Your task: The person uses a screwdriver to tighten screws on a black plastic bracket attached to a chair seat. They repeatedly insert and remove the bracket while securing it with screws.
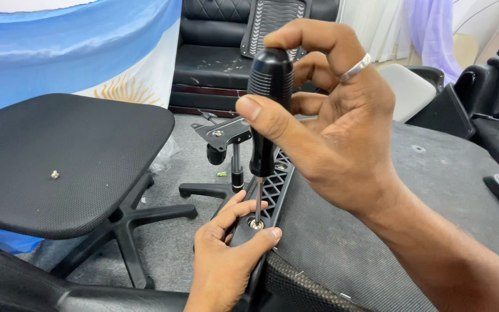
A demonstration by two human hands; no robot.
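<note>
To my left I see a black chair seat (59, 162) on a star-shaped base (125, 231). A tiny screw (55, 174) lies on the seat. Behind it hangs a blue and white flag (76, 52) with a yellow sun. On the grey floor (186, 173) stands another chair base (226, 150) with a metal plate on top. Far back is a black sofa (209, 58). A purple cloth (431, 29) hangs at the top right.

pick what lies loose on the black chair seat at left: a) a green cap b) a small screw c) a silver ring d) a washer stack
b, a small screw lies alone on the black mesh seat; the ring is on the right hand that holds the screwdriver.
</note>
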